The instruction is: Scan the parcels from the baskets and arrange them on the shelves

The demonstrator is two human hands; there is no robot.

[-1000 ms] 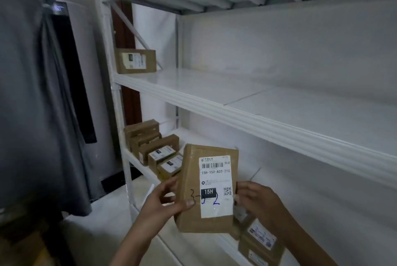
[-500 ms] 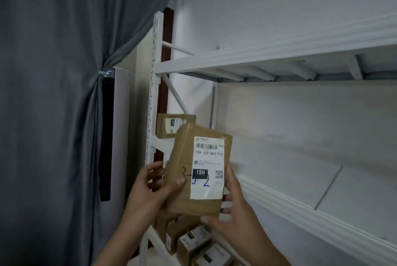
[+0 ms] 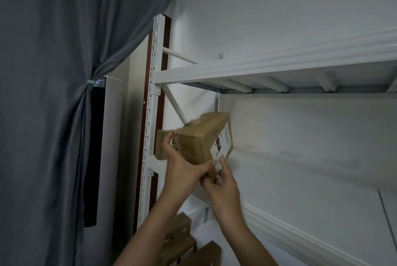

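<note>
Both hands hold a brown cardboard parcel with a white printed label (image 3: 202, 136) up at the left end of the middle shelf (image 3: 279, 225) of a white metal rack (image 3: 154, 61); the parcel is tilted, its labelled face turned to the right and its far end raised toward the back wall; whether its underside touches the shelf cannot be told, since the hands hide it; the left hand (image 3: 182, 171) grips the near left side, fingers curled round the edge and thumb lying along the lower edge; the right hand (image 3: 224, 188) pinches the near lower corner, thumb pressed on the bottom of the label; just left of the parcel, at the shelf's left edge, stands a second brown cardboard box (image 3: 160, 149), partly hidden by the left fingers; more brown boxes (image 3: 182, 231) sit at the left end of the shelf below; a grey tied-back curtain (image 3: 53, 93) and a tall white tower appliance with a dark front panel (image 3: 107, 158) stand left of the rack.
</note>
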